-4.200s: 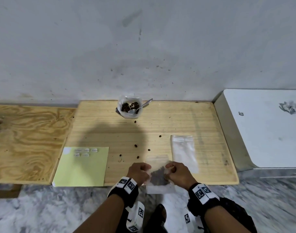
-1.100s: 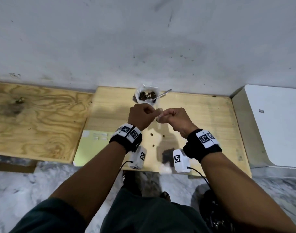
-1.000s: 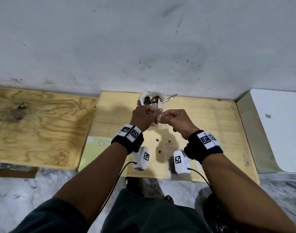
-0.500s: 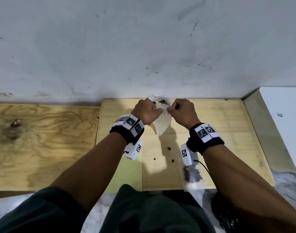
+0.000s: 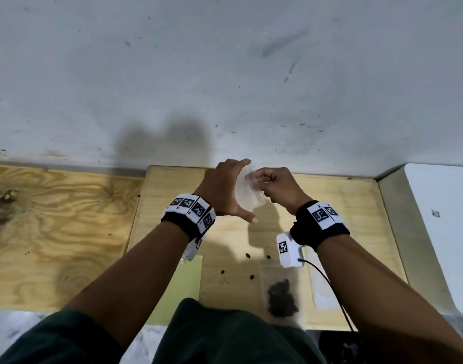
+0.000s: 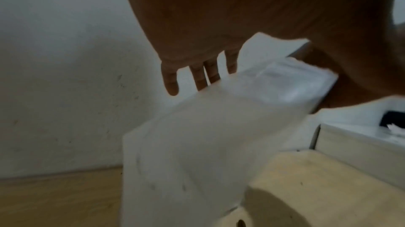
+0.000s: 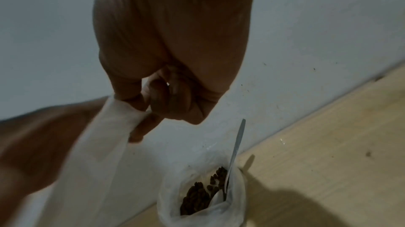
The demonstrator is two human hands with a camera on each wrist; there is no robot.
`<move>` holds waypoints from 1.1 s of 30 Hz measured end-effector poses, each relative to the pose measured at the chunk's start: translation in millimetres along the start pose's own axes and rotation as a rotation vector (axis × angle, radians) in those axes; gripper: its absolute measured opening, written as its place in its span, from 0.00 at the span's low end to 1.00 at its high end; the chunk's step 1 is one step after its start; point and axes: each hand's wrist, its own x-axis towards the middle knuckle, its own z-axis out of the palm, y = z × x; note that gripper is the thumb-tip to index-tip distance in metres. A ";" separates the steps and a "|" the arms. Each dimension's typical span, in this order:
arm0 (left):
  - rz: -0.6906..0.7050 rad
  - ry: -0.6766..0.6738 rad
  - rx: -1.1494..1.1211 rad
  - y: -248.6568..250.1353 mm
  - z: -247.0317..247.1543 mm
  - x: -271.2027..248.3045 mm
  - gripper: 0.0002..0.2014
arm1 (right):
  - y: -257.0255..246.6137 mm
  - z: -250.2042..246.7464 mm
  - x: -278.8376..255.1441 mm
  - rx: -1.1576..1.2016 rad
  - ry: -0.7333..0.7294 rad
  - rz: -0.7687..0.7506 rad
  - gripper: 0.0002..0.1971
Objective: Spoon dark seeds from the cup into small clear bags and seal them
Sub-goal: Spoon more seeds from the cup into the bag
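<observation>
In the head view, an empty clear bag [image 5: 247, 189] is held up in the air above the far edge of the pale wooden board [image 5: 351, 219], close to the wall. The left hand [image 5: 225, 190] is spread beside the bag, its fingers straight and its thumb stretched toward the near side, with the palm turned to the bag. The right hand [image 5: 276, 187] is curled, and the top edge of the bag is pinched by its fingers. Nearer the person on the same board, a filled bag [image 5: 281, 295] with a dark heap of seeds is seen lying flat. A second flat clear bag [image 5: 323, 285] is seen just right of it, and loose seeds [image 5: 248, 255] are scattered on the board between the filled bag and the raised hands. A yellow-green sheet [image 5: 187, 282] is laid at the board's left edge.

In the left wrist view, the straight fingers [image 6: 198, 78] are seen extended behind the bag [image 6: 197, 144], which hangs down blurred; whether it is touched by them cannot be told.

In the right wrist view, the rim of the bag [image 7: 98, 144] is gripped between thumb and curled fingers [image 7: 162, 102]. Below the hand, on the board beside the wall, the cup [image 7: 237, 201] is seen lined with plastic and holding dark seeds [image 7: 197, 197], with a spoon [image 7: 235, 151] stood in it, handle up.
</observation>
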 end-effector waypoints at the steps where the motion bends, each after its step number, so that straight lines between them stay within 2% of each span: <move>1: -0.018 -0.029 0.061 0.3 1.5 3.6 0.66 | 1.7 -2.4 2.9 0.028 -0.006 0.026 0.11; 3: -0.038 -0.052 0.067 2.6 3.5 9.2 0.62 | 4.3 -4.6 6.7 0.032 -0.045 0.050 0.13; 5: -0.013 -0.052 0.023 2.7 5.4 12.3 0.60 | 5.4 -5.3 7.4 0.001 -0.117 0.066 0.11; 7: 0.029 -0.074 0.025 1.7 8.3 13.7 0.61 | 8.4 -7.2 9.1 -0.040 -0.180 0.080 0.17; 9: 0.046 -0.098 0.073 1.1 11.6 13.0 0.62 | 13.7 -7.1 11.8 -0.064 -0.170 0.058 0.20; 12: 0.036 -0.074 0.123 0.9 15.7 12.4 0.59 | 22.3 -6.2 14.3 -0.075 -0.142 0.018 0.17; 17: 0.030 -0.073 0.157 -4.9 27.3 9.0 0.53 | 25.2 0.3 11.5 -0.006 -0.159 0.067 0.12; 19: 0.006 -0.097 0.137 -7.5 28.6 7.6 0.51 | 31.5 4.4 14.7 -0.035 -0.125 0.125 0.09; 21: -0.055 -0.132 0.081 -13.8 29.3 6.1 0.48 | 38.2 7.3 17.3 -0.003 -0.113 0.210 0.12; 23: -0.142 -0.153 0.005 -25.0 30.7 2.5 0.46 | 42.7 5.4 17.5 0.029 -0.127 0.242 0.11; 25: -0.250 -0.134 -0.113 -38.9 33.3 -1.8 0.47 | 50.6 -0.4 19.4 0.030 -0.065 0.254 0.12; 28: -0.437 -0.063 -0.307 -53.3 33.7 -2.6 0.51 | 73.7 -9.6 26.0 0.003 0.257 0.226 0.09; 29: -0.483 -0.042 -0.347 -56.2 33.6 -0.7 0.49 | 79.9 -12.3 28.1 -0.014 0.368 0.242 0.07; 30: -0.514 -0.023 -0.377 -58.0 33.2 1.9 0.47 | 84.5 -14.5 30.2 -0.034 0.443 0.279 0.08; 31: -0.539 -0.010 -0.400 -60.3 32.8 5.1 0.44 | 88.6 -15.3 33.4 -0.026 0.476 0.332 0.13; 33: -0.580 -0.002 -0.437 -64.4 32.4 12.3 0.41 | 92.7 -14.4 42.5 0.067 0.448 0.457 0.21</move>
